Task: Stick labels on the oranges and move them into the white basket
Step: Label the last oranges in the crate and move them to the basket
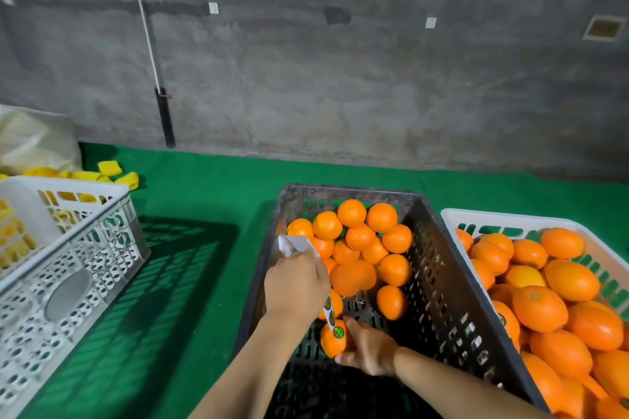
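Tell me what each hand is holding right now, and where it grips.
The left hand grips the label strip around its middle. The right hand holds a labelled orange by its right side, low in the black crate.

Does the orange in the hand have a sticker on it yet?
Yes. The orange held by the right hand shows a shiny green label on top.

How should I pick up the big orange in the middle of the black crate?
Come from above with fingers spread round the big orange on its bare top and sides. It rests on top of the pile in the black crate, its upper half clear, while neighbours press in low down. The left hand with the label strip is close beside it.
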`<action>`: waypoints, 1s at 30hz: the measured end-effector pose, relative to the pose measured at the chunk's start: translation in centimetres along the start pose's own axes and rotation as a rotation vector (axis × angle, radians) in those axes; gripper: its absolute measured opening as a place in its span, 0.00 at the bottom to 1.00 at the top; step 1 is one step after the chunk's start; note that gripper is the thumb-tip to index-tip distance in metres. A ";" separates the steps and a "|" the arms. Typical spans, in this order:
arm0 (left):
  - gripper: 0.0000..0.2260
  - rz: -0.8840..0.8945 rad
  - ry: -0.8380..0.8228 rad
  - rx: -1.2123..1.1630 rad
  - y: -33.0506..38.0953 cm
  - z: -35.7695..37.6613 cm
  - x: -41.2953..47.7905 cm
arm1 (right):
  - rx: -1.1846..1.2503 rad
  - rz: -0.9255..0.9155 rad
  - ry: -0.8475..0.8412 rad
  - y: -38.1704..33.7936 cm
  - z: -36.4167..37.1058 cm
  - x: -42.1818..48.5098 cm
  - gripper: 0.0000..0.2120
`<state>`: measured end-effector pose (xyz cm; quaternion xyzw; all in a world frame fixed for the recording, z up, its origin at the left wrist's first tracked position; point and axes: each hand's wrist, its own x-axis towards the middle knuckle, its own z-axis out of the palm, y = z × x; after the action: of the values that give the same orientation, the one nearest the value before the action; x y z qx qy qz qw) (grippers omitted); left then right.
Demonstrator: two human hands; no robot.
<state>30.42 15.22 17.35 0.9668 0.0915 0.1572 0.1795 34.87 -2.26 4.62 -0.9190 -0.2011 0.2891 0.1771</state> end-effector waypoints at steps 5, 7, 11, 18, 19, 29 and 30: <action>0.15 -0.020 0.019 0.020 0.0 0.0 -0.1 | 0.039 0.053 0.066 -1.2 -0.4 -0.1 0.25; 0.15 -0.026 0.049 -0.008 -0.2 -0.2 0.0 | 0.071 0.124 0.149 -2.3 -1.4 -0.1 0.16; 0.12 -0.025 0.086 -0.097 0.1 -0.5 0.0 | 0.656 0.288 0.334 -3.5 -5.1 -1.4 0.21; 0.14 0.065 0.055 -0.091 0.8 -0.1 -0.9 | 1.669 0.197 0.599 -3.0 -11.5 -6.5 0.26; 0.14 0.077 0.051 -0.089 0.9 0.0 -1.0 | 1.757 0.119 0.627 -2.7 -12.1 -7.2 0.24; 0.13 0.157 0.052 -0.090 0.9 0.0 -1.5 | 2.388 -0.163 1.276 -0.4 -14.6 -11.4 0.36; 0.14 0.154 0.045 -0.088 0.9 0.0 -1.5 | 2.420 -0.127 1.349 -0.5 -14.8 -11.5 0.37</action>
<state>29.14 14.02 17.28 0.9584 0.0140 0.1958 0.2071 35.00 -10.38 21.51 -0.1456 0.2545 -0.2219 0.9299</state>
